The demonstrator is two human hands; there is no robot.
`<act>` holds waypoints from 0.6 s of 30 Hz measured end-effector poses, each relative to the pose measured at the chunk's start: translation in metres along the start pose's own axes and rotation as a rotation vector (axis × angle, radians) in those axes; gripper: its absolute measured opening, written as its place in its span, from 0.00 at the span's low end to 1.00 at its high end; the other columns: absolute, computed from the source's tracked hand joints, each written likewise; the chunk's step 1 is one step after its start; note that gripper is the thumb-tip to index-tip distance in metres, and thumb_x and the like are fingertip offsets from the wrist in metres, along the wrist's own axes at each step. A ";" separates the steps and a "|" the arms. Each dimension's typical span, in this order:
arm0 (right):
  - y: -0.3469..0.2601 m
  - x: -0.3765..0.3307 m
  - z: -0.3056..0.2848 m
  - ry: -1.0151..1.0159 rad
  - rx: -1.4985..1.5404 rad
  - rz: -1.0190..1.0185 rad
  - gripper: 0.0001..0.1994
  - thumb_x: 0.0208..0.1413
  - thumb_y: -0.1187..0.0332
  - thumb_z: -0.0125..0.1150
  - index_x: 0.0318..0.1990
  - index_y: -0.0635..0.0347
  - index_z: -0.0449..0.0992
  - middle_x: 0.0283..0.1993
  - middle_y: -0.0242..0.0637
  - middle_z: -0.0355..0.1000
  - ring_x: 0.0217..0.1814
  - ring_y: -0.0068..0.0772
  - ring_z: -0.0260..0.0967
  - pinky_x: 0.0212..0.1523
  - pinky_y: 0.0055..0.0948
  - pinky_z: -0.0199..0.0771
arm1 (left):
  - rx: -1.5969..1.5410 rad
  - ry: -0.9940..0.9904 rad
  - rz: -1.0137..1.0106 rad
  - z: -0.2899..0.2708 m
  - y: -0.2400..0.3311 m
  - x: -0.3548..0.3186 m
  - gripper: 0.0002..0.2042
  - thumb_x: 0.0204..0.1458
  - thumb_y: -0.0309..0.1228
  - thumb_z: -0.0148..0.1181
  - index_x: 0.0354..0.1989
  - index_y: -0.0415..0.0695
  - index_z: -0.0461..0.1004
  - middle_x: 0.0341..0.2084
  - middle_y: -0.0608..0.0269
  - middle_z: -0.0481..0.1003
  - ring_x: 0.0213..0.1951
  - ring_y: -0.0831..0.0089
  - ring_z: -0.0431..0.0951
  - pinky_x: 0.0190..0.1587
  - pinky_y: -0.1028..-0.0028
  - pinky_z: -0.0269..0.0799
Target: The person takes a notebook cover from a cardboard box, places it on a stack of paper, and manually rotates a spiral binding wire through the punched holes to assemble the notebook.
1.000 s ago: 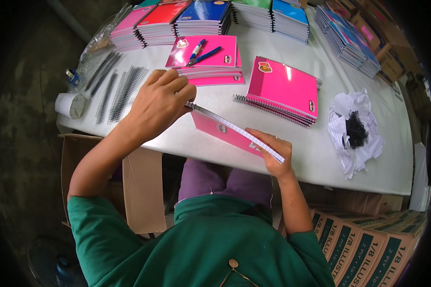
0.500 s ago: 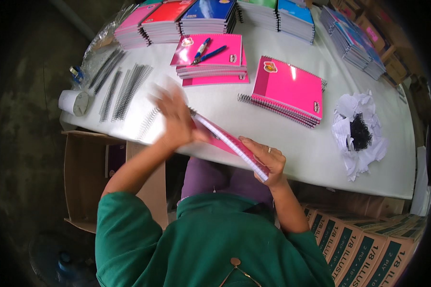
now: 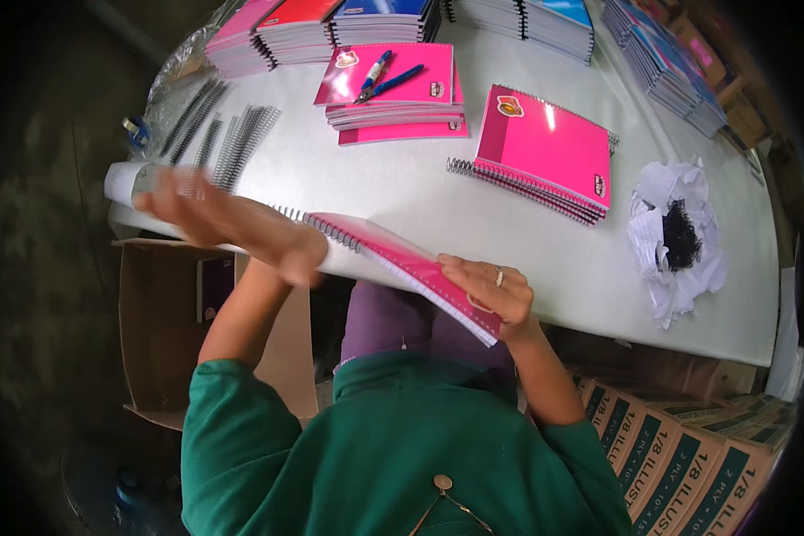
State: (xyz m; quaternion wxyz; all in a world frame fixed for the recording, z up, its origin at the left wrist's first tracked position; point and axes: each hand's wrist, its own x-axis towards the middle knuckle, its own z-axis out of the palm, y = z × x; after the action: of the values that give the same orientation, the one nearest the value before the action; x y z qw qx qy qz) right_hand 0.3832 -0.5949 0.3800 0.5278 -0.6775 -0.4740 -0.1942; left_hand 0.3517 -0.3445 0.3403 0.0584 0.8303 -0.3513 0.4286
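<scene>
My right hand [image 3: 491, 288], a ring on one finger, grips the near corner of a pink notebook [image 3: 406, 265]. The notebook is tilted over the front edge of the white table [image 3: 402, 183]. A wire spiral [image 3: 329, 229] shows at the notebook's left end. My left hand [image 3: 223, 223] is blurred and stretched flat with its fingers apart. It lies just left of the spiral, with its wrist touching or nearly touching the spiral end. Nothing shows in its grasp.
On the table are several loose black wire coils [image 3: 228, 143], a white roll [image 3: 121, 179], a pink notebook stack [image 3: 393, 116] with pliers and a blue pen [image 3: 393, 82], another pink spiral notebook [image 3: 545, 147], crumpled paper with black scraps [image 3: 679, 237] and coloured stacks [image 3: 330, 22]. An open cardboard box [image 3: 165, 322] and printed cartons [image 3: 688, 447] sit below.
The pink notebook has been lifted off the table and drawn toward the front edge. My left hand has swept from its top out to the left. My right hand keeps its grip.
</scene>
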 end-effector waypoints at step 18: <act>-0.002 -0.001 0.007 0.007 0.040 -0.022 0.17 0.42 0.77 0.61 0.42 0.73 0.74 0.39 0.53 0.74 0.37 0.44 0.76 0.38 0.31 0.77 | 0.420 0.295 0.025 -0.050 -0.051 0.089 0.45 0.51 0.66 0.25 0.65 0.37 0.42 0.63 0.41 0.44 0.65 0.49 0.42 0.64 0.52 0.31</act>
State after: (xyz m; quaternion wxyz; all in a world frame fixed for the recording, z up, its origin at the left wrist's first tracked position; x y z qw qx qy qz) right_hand 0.3788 -0.5891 0.3777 0.5407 -0.6608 -0.4835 -0.1927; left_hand 0.3843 -0.3341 0.4488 -0.0699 0.7483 -0.2525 0.6095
